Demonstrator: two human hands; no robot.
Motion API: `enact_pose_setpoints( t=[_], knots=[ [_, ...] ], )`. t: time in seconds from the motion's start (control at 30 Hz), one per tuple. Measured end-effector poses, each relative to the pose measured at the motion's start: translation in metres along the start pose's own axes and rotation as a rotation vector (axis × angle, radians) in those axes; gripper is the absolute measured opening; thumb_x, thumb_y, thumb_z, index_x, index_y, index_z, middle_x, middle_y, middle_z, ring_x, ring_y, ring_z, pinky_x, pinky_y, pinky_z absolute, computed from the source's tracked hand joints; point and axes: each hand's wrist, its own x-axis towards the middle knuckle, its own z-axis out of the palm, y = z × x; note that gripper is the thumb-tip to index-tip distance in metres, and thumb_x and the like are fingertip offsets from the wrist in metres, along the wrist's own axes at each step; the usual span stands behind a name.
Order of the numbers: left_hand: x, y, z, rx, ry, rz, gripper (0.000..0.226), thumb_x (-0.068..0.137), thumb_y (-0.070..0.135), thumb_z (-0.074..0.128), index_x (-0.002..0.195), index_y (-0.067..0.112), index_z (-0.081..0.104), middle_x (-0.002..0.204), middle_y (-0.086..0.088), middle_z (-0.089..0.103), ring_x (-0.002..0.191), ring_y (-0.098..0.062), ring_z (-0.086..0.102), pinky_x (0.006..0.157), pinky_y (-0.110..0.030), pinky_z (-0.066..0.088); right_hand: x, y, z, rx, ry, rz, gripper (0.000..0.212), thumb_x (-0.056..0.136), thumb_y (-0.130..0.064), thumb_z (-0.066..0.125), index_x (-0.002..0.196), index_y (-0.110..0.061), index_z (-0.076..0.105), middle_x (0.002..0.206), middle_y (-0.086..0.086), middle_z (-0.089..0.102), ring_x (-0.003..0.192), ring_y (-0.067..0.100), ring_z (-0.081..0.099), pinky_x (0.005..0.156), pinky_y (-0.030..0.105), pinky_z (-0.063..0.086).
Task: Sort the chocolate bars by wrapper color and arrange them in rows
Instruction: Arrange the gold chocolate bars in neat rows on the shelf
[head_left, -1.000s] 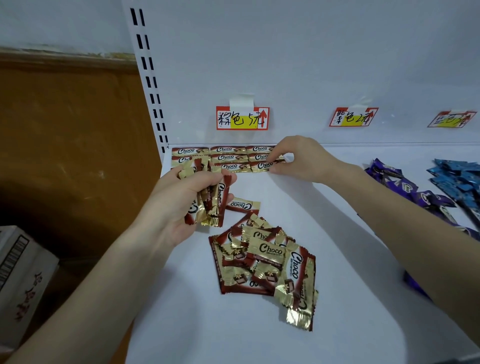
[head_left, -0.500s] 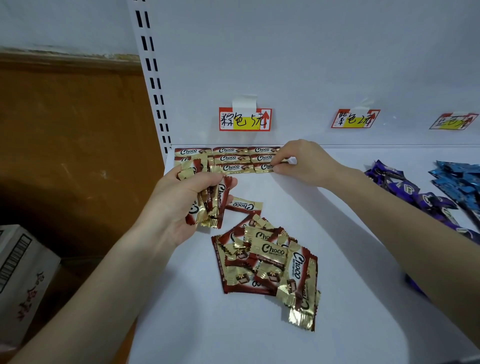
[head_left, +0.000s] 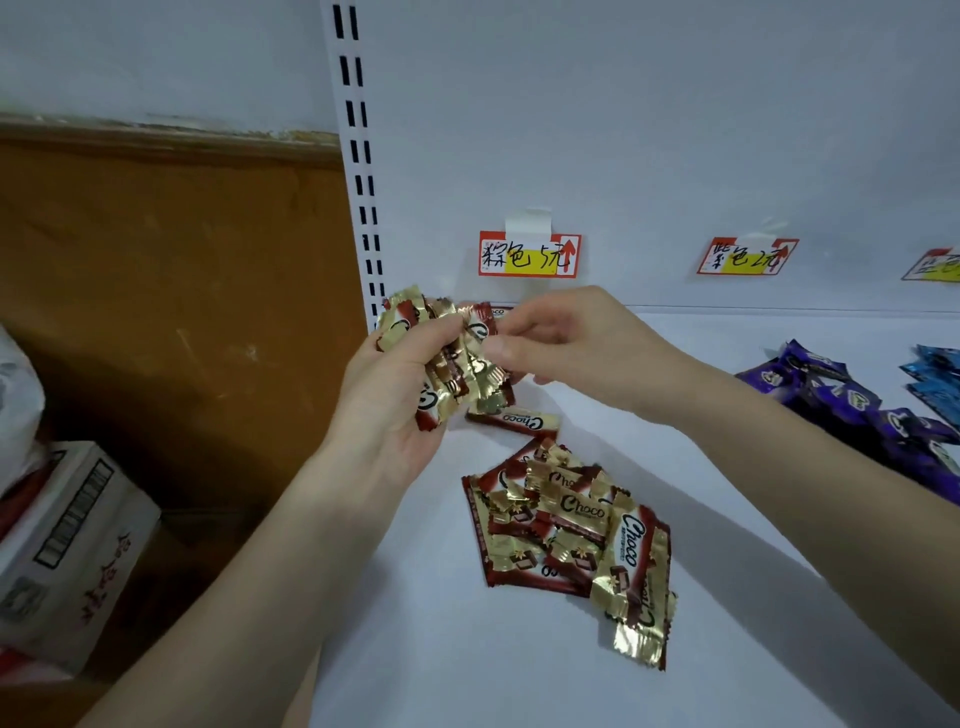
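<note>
My left hand (head_left: 395, 384) grips a bunch of brown-and-gold Choco bars (head_left: 447, 358) above the shelf's back left corner. My right hand (head_left: 566, 348) is right beside it, thumb and fingers pinching one bar of that bunch. The rows laid at the back are mostly hidden behind both hands; only a sliver of one bar (head_left: 497, 312) shows. A single brown bar (head_left: 514, 420) lies just below the hands. A loose pile of brown-and-gold bars (head_left: 571, 535) sits in the middle of the white shelf (head_left: 467, 665).
Purple bars (head_left: 841, 410) and blue bars (head_left: 935, 374) lie at the right. Price labels (head_left: 530, 254) hang on the back wall. A slotted upright (head_left: 358, 156) bounds the shelf's left edge. A cardboard box (head_left: 67, 551) stands on the floor at the left.
My right hand left the back row and came over to the bunch in my left hand. My left hand lifted the bunch higher, in front of the rows.
</note>
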Motion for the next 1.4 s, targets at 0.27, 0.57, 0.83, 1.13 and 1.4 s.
enact_pose_setpoints(
  t=[0.27, 0.57, 0.83, 1.13, 1.4],
  knots=[
    [-0.009, 0.009, -0.020, 0.115, 0.016, 0.112, 0.018, 0.081, -0.003, 0.065, 0.092, 0.012, 0.061, 0.081, -0.007, 0.074, 0.073, -0.021, 0.072, 0.063, -0.031, 0.060, 0.007, -0.004, 0.014, 0.030, 0.024, 0.033, 0.009, 0.081, -0.019, 0.069, 0.080, -0.021, 0.060, 0.070, -0.007, 0.066, 0.066, 0.004, 0.061, 0.064, 0.018, 0.049],
    [-0.014, 0.015, -0.039, 0.236, -0.008, 0.199, 0.014, 0.081, 0.008, 0.069, 0.090, 0.016, 0.062, 0.064, 0.002, 0.069, 0.058, -0.009, 0.066, 0.053, -0.025, 0.055, 0.019, -0.015, 0.019, -0.009, -0.040, -0.038, 0.012, 0.087, -0.014, 0.061, 0.094, -0.021, 0.067, 0.081, -0.005, 0.066, 0.073, 0.003, 0.059, 0.063, 0.012, 0.047],
    [-0.011, 0.018, -0.056, 0.209, 0.083, 0.144, 0.013, 0.081, 0.008, 0.070, 0.090, 0.014, 0.062, 0.068, -0.003, 0.070, 0.058, -0.011, 0.067, 0.048, -0.023, 0.051, 0.024, -0.004, 0.036, -0.505, 0.049, -0.473, 0.028, 0.074, -0.026, 0.070, 0.097, -0.010, 0.072, 0.088, 0.001, 0.067, 0.079, 0.005, 0.056, 0.073, 0.015, 0.042],
    [-0.008, 0.022, -0.069, 0.204, 0.138, 0.095, 0.011, 0.085, 0.008, 0.063, 0.077, 0.013, 0.058, 0.073, -0.003, 0.069, 0.069, -0.015, 0.068, 0.068, -0.033, 0.058, 0.042, 0.021, 0.039, -0.568, -0.027, -0.322, 0.013, 0.081, -0.011, 0.069, 0.092, -0.007, 0.073, 0.094, 0.004, 0.069, 0.087, 0.018, 0.060, 0.082, 0.034, 0.046],
    [-0.004, 0.019, -0.065, 0.203, 0.175, 0.085, 0.011, 0.087, 0.003, 0.060, 0.080, 0.012, 0.060, 0.082, -0.005, 0.072, 0.079, -0.019, 0.069, 0.068, -0.032, 0.059, 0.048, 0.029, 0.045, -0.634, -0.060, -0.345, 0.014, 0.084, -0.015, 0.066, 0.092, -0.007, 0.073, 0.093, 0.007, 0.069, 0.089, 0.021, 0.059, 0.081, 0.042, 0.046]
  ],
)
